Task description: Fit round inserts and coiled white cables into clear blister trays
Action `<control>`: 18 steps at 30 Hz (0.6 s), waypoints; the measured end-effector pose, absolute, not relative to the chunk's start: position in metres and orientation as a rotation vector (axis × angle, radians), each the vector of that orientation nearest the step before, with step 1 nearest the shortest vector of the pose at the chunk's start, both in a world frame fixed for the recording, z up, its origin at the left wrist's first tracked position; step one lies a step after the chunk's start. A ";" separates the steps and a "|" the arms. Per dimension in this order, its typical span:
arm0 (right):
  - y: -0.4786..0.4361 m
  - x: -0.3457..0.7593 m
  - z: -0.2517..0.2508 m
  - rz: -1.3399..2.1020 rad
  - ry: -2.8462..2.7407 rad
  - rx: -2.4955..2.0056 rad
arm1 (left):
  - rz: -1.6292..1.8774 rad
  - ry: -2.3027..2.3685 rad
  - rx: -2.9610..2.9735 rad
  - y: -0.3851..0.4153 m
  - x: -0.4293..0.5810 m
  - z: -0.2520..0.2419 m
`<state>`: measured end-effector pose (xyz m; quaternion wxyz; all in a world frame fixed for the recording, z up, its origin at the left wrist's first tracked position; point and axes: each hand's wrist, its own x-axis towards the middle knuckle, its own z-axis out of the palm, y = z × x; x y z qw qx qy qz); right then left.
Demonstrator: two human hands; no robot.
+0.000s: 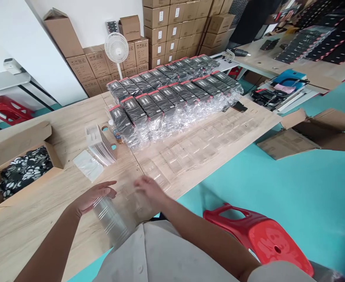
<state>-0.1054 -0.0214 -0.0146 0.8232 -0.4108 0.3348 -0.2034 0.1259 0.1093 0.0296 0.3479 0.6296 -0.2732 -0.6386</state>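
Left hand point(94, 197) open, fingers spread, resting against stack of clear plastic trays point(112, 221). Right hand point(150, 188) blurred, curved over stack's far side, grip hard to tell. Stack lies on its side near table edge, between hands, long axis slanting from left hand down toward shirt point(149, 250). Clear plastic hard to make out against wood; tray count unreadable. Beyond: loose clear trays point(187, 152) in rows on wooden table point(28, 235), bubble-wrapped black boxes point(166, 102).
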 end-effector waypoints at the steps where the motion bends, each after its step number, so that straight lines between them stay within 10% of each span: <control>1: -0.043 -0.115 -0.019 -0.504 0.734 -0.858 | -1.652 -0.731 1.630 0.112 0.127 0.029; 18: -0.163 -0.170 -0.078 -0.366 1.297 -1.617 | -1.607 -0.696 1.625 0.125 0.123 0.040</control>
